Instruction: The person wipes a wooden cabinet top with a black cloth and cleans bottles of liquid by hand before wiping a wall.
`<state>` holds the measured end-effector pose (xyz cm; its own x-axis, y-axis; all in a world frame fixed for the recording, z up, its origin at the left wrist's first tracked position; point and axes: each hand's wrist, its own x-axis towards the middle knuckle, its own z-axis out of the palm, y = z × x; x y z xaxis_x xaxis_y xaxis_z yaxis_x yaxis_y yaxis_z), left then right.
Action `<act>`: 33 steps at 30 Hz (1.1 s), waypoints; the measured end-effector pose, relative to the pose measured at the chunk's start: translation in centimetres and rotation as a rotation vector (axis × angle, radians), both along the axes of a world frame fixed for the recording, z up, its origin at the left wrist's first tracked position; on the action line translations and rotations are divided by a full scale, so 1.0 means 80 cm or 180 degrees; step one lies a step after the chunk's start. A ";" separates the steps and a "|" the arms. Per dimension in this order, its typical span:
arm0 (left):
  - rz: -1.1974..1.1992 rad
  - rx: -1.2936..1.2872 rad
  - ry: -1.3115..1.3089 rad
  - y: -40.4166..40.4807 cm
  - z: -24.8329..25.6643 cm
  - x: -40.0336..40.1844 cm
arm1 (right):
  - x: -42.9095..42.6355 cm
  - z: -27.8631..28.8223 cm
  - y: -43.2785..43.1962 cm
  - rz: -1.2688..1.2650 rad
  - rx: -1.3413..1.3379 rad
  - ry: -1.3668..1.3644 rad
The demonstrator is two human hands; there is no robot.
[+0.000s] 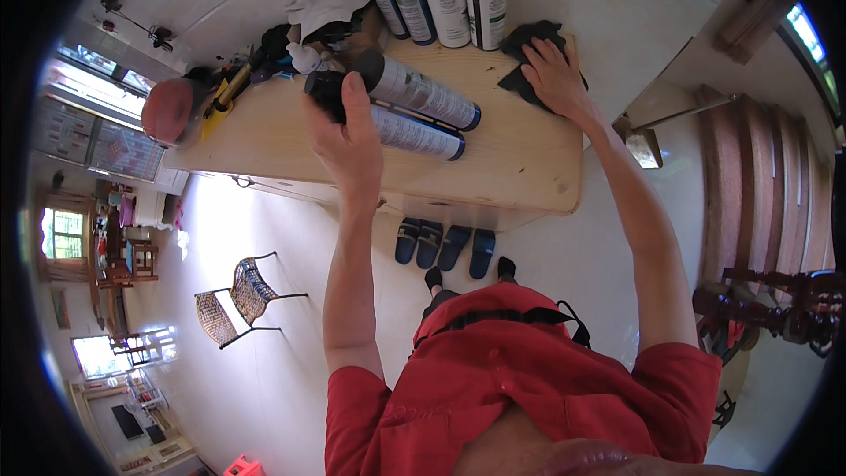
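My left hand (350, 132) grips the dark-capped ends of two joined bottles with blue bases. The near bottle (416, 134) and the far bottle (426, 94) are tilted over the wooden cabinet top (515, 165); whether they touch it I cannot tell. Flat on a black cloth (519, 82) at the top's right end lies my right hand (552, 76), fingers spread. Between cloth and wall stand two dark bottles with white labels (486, 6), beside another pair of tall grey bottles (406, 0).
A white pump bottle (305, 58), a grey cloth (327, 6) and a reddish round object (173, 111) crowd the cabinet's left part. Blue slide sandals (453, 248) lie on the floor before my feet. A woven chair (251, 291) stands at left; carpeted stairs (760, 178) rise at right.
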<state>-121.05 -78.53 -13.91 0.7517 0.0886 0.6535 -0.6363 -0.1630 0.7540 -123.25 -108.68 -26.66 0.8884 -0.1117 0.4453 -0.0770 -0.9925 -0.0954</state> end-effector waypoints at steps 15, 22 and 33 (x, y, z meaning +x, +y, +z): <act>-0.0647 0.0135 0.0223 -0.051 0.022 -0.045 | -0.103 0.039 0.078 0.0860 0.0580 -0.0120; -0.1296 0.0263 0.0009 -0.092 0.016 -0.015 | -0.171 0.038 0.112 0.0846 0.0968 -0.0333; -0.2584 0.0572 -0.0025 -0.235 0.044 0.071 | -0.166 0.031 0.085 0.1197 0.1680 -0.0812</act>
<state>-115.35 -97.31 -10.38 0.5324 -0.5854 0.6114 -0.6130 0.2315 0.7554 -136.53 -101.85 -24.21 0.7839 -0.0760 0.6162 0.3518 -0.7634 -0.5417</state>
